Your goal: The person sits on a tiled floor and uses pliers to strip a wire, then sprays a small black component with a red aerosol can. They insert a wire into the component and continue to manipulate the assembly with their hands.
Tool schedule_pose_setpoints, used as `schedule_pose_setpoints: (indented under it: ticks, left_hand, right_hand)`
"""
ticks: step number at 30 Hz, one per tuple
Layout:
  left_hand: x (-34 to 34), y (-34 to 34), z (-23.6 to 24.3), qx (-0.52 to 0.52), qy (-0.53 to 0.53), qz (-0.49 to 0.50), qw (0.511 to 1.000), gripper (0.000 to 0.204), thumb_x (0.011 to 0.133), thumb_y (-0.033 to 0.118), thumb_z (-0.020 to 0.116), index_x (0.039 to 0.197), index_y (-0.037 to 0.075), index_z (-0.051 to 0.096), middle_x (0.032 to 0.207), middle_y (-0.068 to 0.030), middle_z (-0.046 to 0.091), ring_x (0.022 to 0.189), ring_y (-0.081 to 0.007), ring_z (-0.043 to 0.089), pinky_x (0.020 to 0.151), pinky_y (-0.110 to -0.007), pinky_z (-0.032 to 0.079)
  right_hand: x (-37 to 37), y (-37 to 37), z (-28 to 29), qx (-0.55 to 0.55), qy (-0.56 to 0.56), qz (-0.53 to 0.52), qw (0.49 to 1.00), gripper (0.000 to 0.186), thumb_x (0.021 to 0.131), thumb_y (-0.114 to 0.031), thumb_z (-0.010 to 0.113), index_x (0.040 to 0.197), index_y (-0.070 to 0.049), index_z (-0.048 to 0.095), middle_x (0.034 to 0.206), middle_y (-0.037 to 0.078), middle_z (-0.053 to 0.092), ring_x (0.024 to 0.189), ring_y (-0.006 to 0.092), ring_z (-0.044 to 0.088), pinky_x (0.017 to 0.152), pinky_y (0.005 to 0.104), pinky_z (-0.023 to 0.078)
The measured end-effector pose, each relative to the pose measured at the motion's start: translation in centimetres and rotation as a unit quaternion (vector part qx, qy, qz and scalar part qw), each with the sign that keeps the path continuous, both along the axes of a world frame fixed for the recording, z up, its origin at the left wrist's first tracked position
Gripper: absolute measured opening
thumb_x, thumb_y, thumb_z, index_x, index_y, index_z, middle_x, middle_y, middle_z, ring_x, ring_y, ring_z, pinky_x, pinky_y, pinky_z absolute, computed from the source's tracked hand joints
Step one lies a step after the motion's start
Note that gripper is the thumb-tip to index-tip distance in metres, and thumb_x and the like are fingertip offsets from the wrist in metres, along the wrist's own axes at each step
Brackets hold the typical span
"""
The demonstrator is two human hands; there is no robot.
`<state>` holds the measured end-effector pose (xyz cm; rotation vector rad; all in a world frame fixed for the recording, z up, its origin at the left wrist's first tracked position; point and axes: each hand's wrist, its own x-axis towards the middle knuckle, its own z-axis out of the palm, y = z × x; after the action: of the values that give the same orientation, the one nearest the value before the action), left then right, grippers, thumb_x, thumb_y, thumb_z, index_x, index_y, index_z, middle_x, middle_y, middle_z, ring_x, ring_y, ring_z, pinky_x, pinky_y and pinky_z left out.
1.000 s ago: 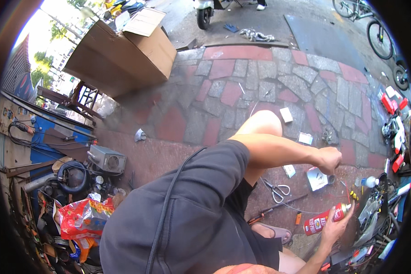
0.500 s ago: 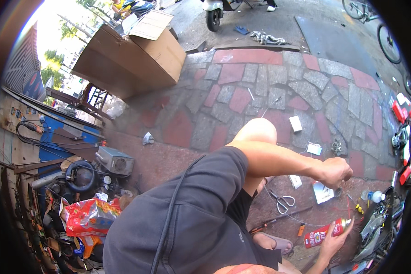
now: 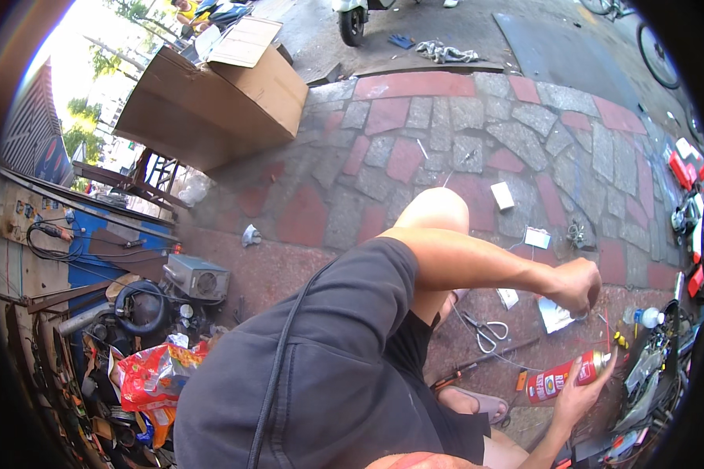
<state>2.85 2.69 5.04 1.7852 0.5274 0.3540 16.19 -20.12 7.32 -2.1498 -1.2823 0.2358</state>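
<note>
We hold a red spray can (image 3: pixel 554 381) at the near right, and our right hand (image 3: pixel 576 402) is clamped around it. Farther than the can, our left hand (image 3: pixel 576 286) is curled near a white sheet (image 3: pixel 553 319), and we cannot tell whether it grips something. Scissors (image 3: pixel 479 327) lie to the left on the ground (image 3: pixel 289 270).
</note>
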Motion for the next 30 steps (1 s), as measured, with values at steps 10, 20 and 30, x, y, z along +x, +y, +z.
schedule_pose_setpoints:
  ticks: [10,20,30]
  left_hand:
    - [2.5,-6.5,2.0,0.039,-0.004,0.01,0.999,0.022,0.064,0.006,0.076,0.085,0.0,0.078,0.081,-0.0235,0.073,0.078,-0.0394,0.074,0.07,-0.046,0.057]
    - [0.2,-7.1,3.2,0.195,0.007,0.029,0.98,0.018,0.062,0.005,0.074,0.079,-0.002,0.071,0.083,-0.0259,0.07,0.085,-0.0475,0.069,0.07,-0.052,0.055]
    - [1.8,-8.3,1.6,0.153,-0.039,0.006,0.987,0.028,0.065,0.004,0.077,0.089,-0.004,0.067,0.096,-0.0262,0.067,0.096,-0.0458,0.066,0.083,-0.051,0.053]
  right_hand:
    - [-0.8,2.0,-0.1,0.063,-0.015,-0.042,0.997,0.08,0.092,-0.001,0.071,0.162,-0.012,0.033,0.159,0.027,0.044,0.144,0.0459,0.045,0.116,0.0515,0.039]
    - [0.7,1.8,-0.4,0.059,0.012,-0.088,0.994,0.073,0.098,-0.022,0.073,0.161,-0.013,0.035,0.157,0.026,0.048,0.143,0.0427,0.048,0.115,0.0486,0.04]
    - [0.3,1.2,-0.8,0.077,0.006,-0.068,0.995,0.073,0.097,-0.017,0.074,0.16,-0.012,0.036,0.154,0.026,0.05,0.14,0.0406,0.052,0.115,0.0472,0.04]
